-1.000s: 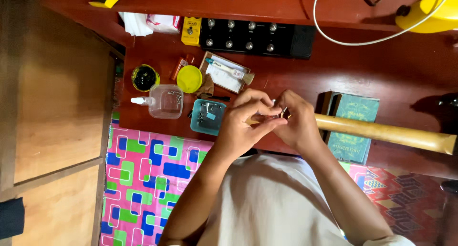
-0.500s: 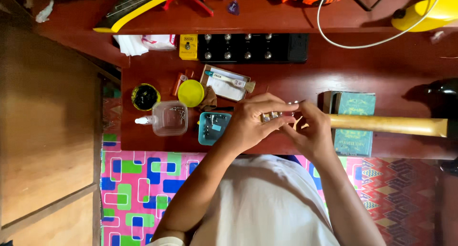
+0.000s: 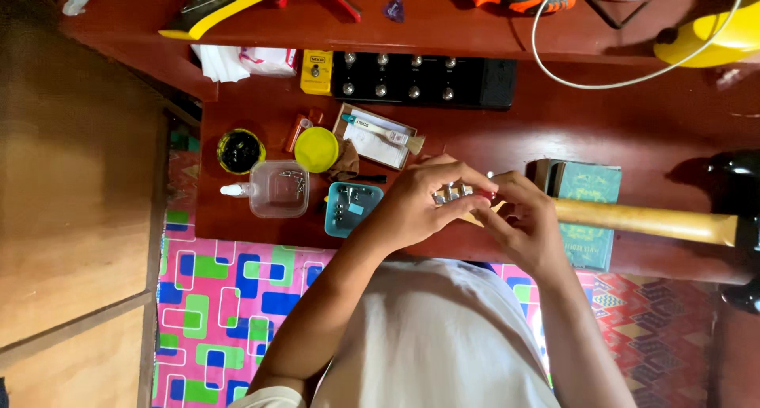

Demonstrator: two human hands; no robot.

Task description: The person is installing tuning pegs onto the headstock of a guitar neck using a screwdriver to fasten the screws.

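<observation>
Head view, straight down over a dark red bench (image 3: 507, 143). Left hand (image 3: 419, 206) reaching in from lower left, forearm angled up and right, wrist bent, fingers (image 3: 455, 173) curled over and pinching the metal tuners (image 3: 453, 193) at the near end of the guitar neck (image 3: 645, 220). Right hand (image 3: 526, 222) coming up from lower right, palm turned toward the left hand, thumb and fingertips closed on the same end of the neck, beside a small red part (image 3: 484, 194); exact grip on that part too small to tell. Both hands touching, meeting just above the bench's near edge. Neck lying flat, running right to a black guitar body (image 3: 740, 190) at the frame's edge, resting across 2 green books (image 3: 590, 210).

Left of the hands: teal tray (image 3: 351, 210) with small metal parts, then a clear tub (image 3: 279, 189) with screws, a yellow lid (image 3: 317, 149), a black-filled tin (image 3: 240, 150). Beyond the hands: small brush (image 3: 384, 131) on an open box, black pedal board (image 3: 416, 81) with a yellow pedal (image 3: 316, 72) beside it. White cable (image 3: 602, 79) looping on the upper shelf. Patterned pink mat (image 3: 229, 297) on the floor below.
</observation>
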